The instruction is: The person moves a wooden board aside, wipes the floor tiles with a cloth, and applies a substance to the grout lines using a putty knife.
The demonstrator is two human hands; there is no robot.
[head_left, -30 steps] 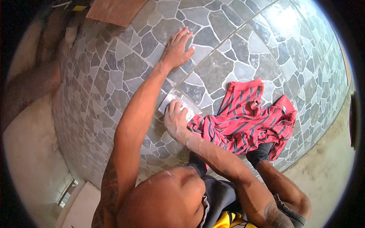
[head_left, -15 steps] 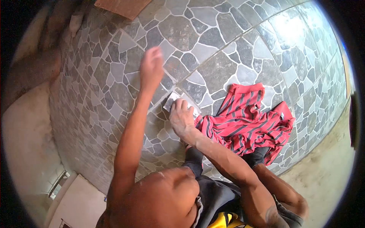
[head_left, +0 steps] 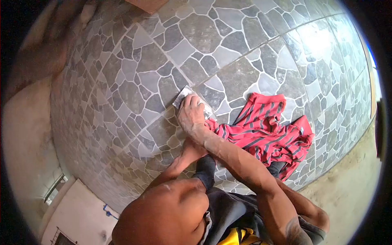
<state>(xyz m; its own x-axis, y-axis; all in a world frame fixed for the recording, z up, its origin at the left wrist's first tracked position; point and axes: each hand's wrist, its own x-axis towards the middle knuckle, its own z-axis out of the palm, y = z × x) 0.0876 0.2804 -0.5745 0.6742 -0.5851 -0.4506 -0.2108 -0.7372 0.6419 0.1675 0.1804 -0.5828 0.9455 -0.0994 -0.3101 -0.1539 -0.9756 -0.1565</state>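
My right hand (head_left: 191,113) is closed over a flat rectangular trowel (head_left: 179,99) that looks smeared with white paste. Its grip is hidden under my palm, and the plate lies at a joint between floor tiles. My left hand (head_left: 194,149) is low, close to my dark sock, and passes behind my right forearm, which hides its fingers. Just right of the trowel, a red shirt with dark stripes (head_left: 265,130) lies crumpled on the stone-patterned tile floor (head_left: 241,77), and one edge of it reaches my right wrist.
My bent knee (head_left: 163,212) and dark sock (head_left: 205,169) are close below my hands. A brown board (head_left: 148,5) lies at the top edge. Pale walls stand on both sides, and a white panel with a blue fitting (head_left: 107,210) is at lower left.
My left hand has come back from the floor ahead, down and right, to behind my right forearm. My right hand and the trowel have shifted slightly.
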